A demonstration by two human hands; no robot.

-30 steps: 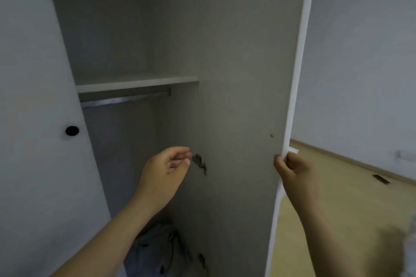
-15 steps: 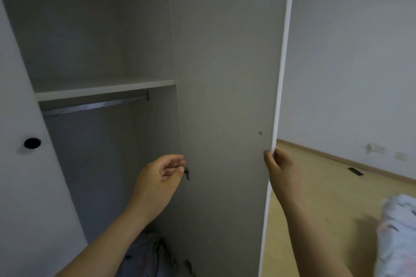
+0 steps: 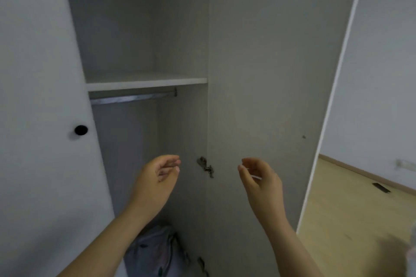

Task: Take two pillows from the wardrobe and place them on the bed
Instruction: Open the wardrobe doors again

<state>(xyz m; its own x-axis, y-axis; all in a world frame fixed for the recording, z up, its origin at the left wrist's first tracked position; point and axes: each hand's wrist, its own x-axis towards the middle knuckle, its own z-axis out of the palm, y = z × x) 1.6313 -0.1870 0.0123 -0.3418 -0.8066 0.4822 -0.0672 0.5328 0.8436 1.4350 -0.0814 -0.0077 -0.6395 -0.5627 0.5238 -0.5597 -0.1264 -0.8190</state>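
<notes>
Hovering empty either side of the hinge (image 3: pixel 205 167), left hand (image 3: pixel 157 177) and right hand (image 3: pixel 258 180) hang loosely curled before the wardrobe (image 3: pixel 126 29), door (image 3: pixel 270 74) wide for access, probably poised to drop to the apparent pillow (image 3: pixel 153 252) on its floor.

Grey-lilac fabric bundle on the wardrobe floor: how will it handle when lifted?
The grey-lilac fabric bundle shows folds and a slumped outline, so it is probably soft and floppy and would sag from a one-point grip. It looks puffy, so it is likely light for its bulk. Only part of it is in view, so its size is unclear; a two-handed lift seems safer.
</notes>
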